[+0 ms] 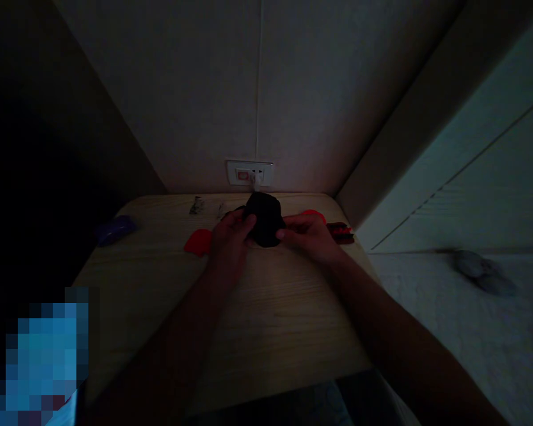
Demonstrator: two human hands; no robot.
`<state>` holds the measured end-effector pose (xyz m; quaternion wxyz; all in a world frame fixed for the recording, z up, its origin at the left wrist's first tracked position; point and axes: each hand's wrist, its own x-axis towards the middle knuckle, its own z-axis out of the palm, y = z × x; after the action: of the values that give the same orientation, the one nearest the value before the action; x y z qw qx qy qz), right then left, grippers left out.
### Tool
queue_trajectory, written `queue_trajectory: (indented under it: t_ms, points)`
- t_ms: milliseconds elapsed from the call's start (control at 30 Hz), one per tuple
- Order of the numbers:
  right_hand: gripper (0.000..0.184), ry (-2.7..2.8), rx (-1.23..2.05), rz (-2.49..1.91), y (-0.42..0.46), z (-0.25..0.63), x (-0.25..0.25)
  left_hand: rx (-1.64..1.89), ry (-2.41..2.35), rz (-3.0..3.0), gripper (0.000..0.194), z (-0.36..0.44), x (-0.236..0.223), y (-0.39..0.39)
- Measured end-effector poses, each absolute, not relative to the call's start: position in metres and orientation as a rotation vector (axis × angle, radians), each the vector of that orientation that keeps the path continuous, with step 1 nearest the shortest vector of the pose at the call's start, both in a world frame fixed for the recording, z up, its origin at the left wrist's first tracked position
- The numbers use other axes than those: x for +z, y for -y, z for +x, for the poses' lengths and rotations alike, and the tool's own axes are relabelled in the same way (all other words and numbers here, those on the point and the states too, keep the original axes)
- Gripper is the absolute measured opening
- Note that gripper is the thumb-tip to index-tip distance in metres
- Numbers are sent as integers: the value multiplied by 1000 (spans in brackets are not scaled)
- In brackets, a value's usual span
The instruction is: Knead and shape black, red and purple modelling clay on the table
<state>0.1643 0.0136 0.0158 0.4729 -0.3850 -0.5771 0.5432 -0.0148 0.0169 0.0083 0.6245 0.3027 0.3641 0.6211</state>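
A soft black cloth item [265, 220] is held up between my two hands over the far part of the wooden tabletop [266, 331]. My left hand [231, 239] grips its left edge, thumb on the near side. On its right edge, my right hand [308, 234] pinches it between thumb and fingers. In the dim light I cannot tell exactly what kind of item it is. A red piece [198, 242] lies by my left hand, partly covered by it. Another red piece [313, 216] shows behind my right hand, with a dark red and black item [341, 232] beside it.
A purple packet [115, 229] lies at the table's left edge. On the wall behind is a socket [250, 173] with a plug in it. Dark marks [196, 205] show on the tabletop. Grey slippers or similar [482, 272] lie at right on a pale surface. A pixelated bright patch covers the lower left.
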Motion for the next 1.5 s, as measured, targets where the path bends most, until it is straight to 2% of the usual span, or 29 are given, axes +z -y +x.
queue_trajectory:
  t_ms: [200,467,600,700,833,933,1067,1167,1233,1400,1500]
  points:
    - [25,1439,1095,-1020,-12,161,20,1442,-873,662,35,-13,11,-16]
    - [28,1369,833,-1149,-8,161,18,1419,-807,619,35,-13,12,-17]
    - [19,1522,437,-1212,0,156,30,1415,-726,521,29,-12,17,-12]
    - [16,1798,182,-1219,9,137,47,1403,-599,434,34,-7,20,-7]
    - [15,2162,340,-1149,24,105,70,1409,-497,406,49,-7,22,0]
    - [23,2094,423,-1072,28,100,82,1300,-424,371,58,-13,28,4]
    - [35,1837,158,-1140,20,109,86,1215,-400,233,55,-14,39,11]
    - [55,1923,52,-1219,12,108,79,1161,-341,133,56,-9,48,18]
    - [63,2045,76,-1237,13,103,70,1143,-290,86,59,-6,55,23]
    - [61,1849,289,-1251,28,104,52,1075,-257,57,64,-7,70,28]
    - [65,1588,451,-1282,29,119,46,1014,-259,157,53,-11,73,29]
